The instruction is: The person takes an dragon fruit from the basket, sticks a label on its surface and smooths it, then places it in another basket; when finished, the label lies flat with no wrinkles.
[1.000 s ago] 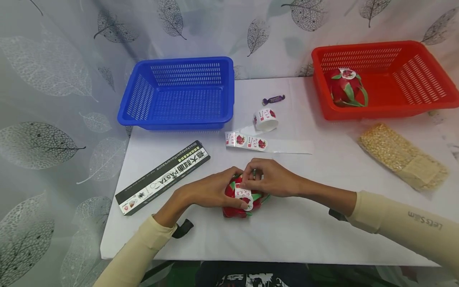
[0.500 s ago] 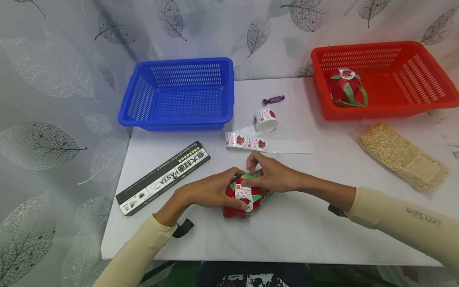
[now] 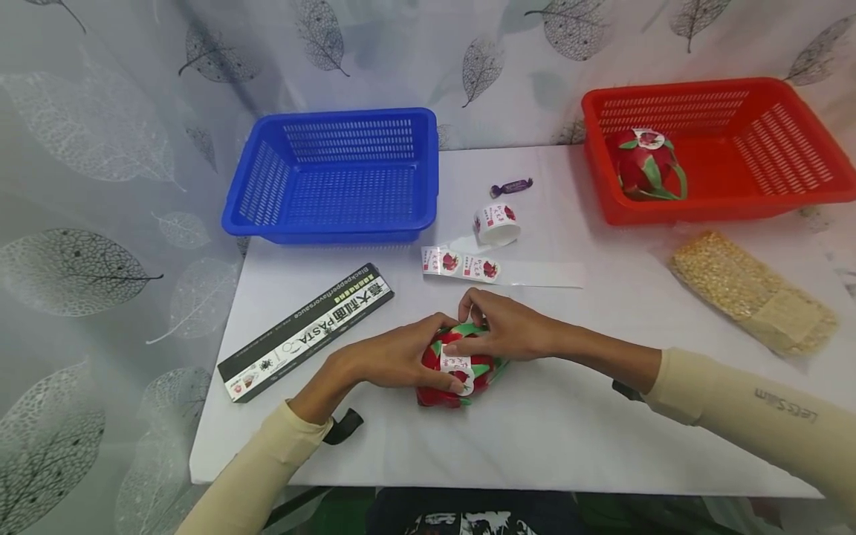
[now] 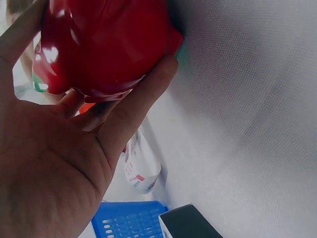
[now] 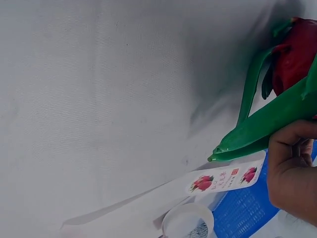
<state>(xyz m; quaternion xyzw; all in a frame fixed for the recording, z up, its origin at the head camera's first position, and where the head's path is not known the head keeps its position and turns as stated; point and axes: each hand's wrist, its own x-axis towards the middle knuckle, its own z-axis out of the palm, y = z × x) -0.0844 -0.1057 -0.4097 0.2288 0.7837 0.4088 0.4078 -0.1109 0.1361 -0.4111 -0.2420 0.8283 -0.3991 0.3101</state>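
Note:
In the head view a red dragon fruit (image 3: 430,397) with green scales sits at the table's front middle. A white sticker (image 3: 457,362) printed with dragon fruit lies on its top. My left hand (image 3: 391,355) grips the fruit from the left, its thumb on the sticker's lower end. The left wrist view shows the fingers curved round the smooth red skin. From the right, my right hand (image 3: 511,327) holds the fruit's far side, with its thumb over the sticker's upper end and the other fingers bent. The right wrist view shows long green leaves (image 5: 272,121) beside those curled fingers.
Behind the hands are a sticker strip (image 3: 461,264), its roll (image 3: 497,224) and a wrapped candy (image 3: 511,187). A pasta box (image 3: 306,334) and blue basket (image 3: 328,230) stand left. Right are a bag of yellow grains (image 3: 729,279) and a red basket (image 3: 709,212) holding another dragon fruit (image 3: 645,167).
My right hand's fingers have spread from a pinch near the sticker toward the fruit's far edge, and its thumb has slid slightly left. The left hand keeps its grip.

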